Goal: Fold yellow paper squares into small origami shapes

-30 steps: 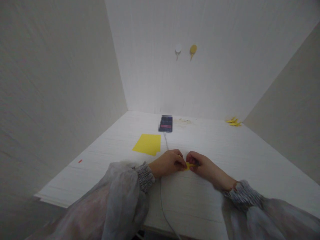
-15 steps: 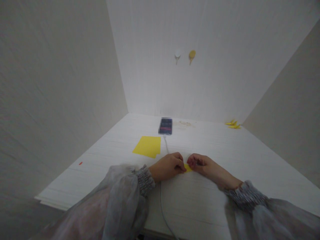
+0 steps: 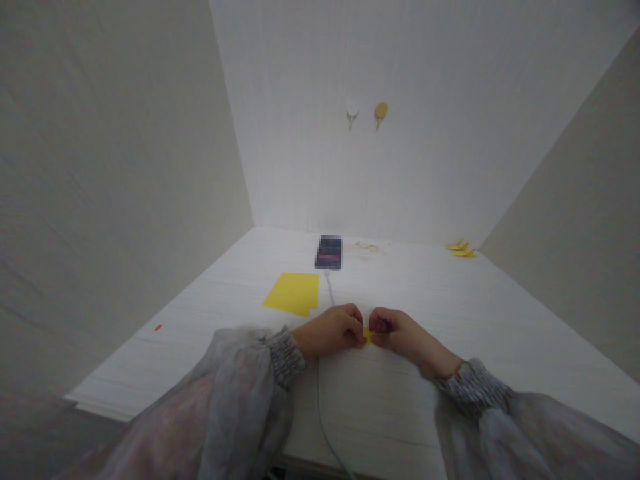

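Note:
Between my two hands, low over the white table, is a small piece of yellow paper [image 3: 367, 335], mostly covered by fingers. My left hand [image 3: 336, 330] is closed, pinching the paper's left side. From the other side my right hand [image 3: 399, 331] pinches it too, thumb and fingers closed on it. The hands are almost touching. How the paper is folded cannot be made out. Beyond my left hand, flat yellow sheets [image 3: 293, 292] lie on the table [image 3: 480, 320].
A phone [image 3: 329, 253] stands near the back wall, its cable [image 3: 323, 413] running under my left wrist to the front edge. Several folded yellow paper pieces [image 3: 461, 249] sit in the back right corner. Two hooks, white [image 3: 353, 112] and yellow [image 3: 381, 112], hang on the wall. A red scrap [image 3: 158, 327] lies left.
My right hand has moved left, closer to my left hand, and less of the yellow paper shows between them. The whole view has shifted slightly.

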{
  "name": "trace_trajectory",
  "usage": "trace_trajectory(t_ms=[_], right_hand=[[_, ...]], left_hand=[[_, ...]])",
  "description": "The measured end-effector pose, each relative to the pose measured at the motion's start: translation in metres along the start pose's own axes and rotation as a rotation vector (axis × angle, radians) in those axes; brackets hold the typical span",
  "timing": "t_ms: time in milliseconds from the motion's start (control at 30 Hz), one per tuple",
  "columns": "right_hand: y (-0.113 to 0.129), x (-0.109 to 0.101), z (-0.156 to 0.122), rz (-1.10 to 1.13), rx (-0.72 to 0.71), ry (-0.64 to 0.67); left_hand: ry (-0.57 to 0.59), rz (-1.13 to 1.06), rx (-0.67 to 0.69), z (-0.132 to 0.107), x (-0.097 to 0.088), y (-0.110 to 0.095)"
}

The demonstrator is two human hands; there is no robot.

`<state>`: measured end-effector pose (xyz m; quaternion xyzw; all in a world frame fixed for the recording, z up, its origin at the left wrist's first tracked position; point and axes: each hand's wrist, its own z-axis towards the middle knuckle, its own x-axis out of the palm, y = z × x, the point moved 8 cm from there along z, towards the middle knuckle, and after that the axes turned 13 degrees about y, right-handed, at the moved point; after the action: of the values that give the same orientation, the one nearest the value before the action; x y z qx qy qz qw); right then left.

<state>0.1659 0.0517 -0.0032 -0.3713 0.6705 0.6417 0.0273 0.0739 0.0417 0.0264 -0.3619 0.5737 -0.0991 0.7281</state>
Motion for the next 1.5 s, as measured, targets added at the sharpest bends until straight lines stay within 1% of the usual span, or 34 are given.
trace_trajectory(t_ms=[133, 200, 333, 467, 533, 633, 733, 867, 1000, 1133, 1233, 1300, 1367, 1467, 1500], right_hand=[[0.001, 0.0, 0.0, 0.031, -0.003, 0.015], [0.001, -0.001, 0.001, 0.042, -0.009, 0.031], [0.001, -0.006, 0.002, 0.035, -0.018, 0.035], [-0.001, -0.009, 0.002, 0.005, -0.005, 0.024], [-0.001, -0.009, 0.001, -0.013, -0.008, 0.025], [0.002, -0.009, -0.001, -0.06, -0.013, 0.005], [0.009, -0.01, -0.004, -0.095, -0.031, -0.016], [0.016, -0.012, -0.007, -0.091, -0.041, -0.004], [0.013, -0.016, -0.009, -0.041, -0.017, 0.029], [0.011, -0.019, -0.011, 0.017, -0.032, 0.071], [0.011, -0.019, -0.014, 0.073, -0.049, 0.111], [0.015, -0.019, -0.017, 0.084, -0.083, 0.114], [0.024, -0.018, -0.02, 0.0, -0.164, 0.091], [0.04, -0.013, -0.026, -0.249, -0.273, 0.05], [0.044, -0.009, -0.027, -0.323, -0.289, 0.06]], left_hand=[[0.023, 0.019, -0.003, 0.001, 0.001, 0.0], [0.051, 0.051, 0.007, 0.0, 0.001, -0.003], [0.127, 0.172, 0.089, -0.005, 0.002, -0.022], [0.166, 0.329, 0.072, -0.006, 0.001, -0.034], [0.166, 0.416, 0.055, -0.004, 0.002, -0.037], [0.135, 0.542, 0.03, -0.001, 0.006, -0.04], [0.094, 0.595, 0.043, 0.002, 0.008, -0.043], [0.082, 0.641, 0.066, 0.004, 0.008, -0.047], [0.105, 0.657, 0.068, 0.003, 0.006, -0.047], [0.109, 0.606, 0.049, 0.0, 0.004, -0.044], [0.099, 0.566, 0.059, -0.001, 0.005, -0.041], [0.089, 0.548, 0.073, -0.001, 0.005, -0.04], [0.085, 0.545, 0.092, -0.002, 0.006, -0.039], [0.079, 0.566, 0.116, -0.003, 0.006, -0.04], [0.075, 0.578, 0.119, -0.003, 0.005, -0.041]])
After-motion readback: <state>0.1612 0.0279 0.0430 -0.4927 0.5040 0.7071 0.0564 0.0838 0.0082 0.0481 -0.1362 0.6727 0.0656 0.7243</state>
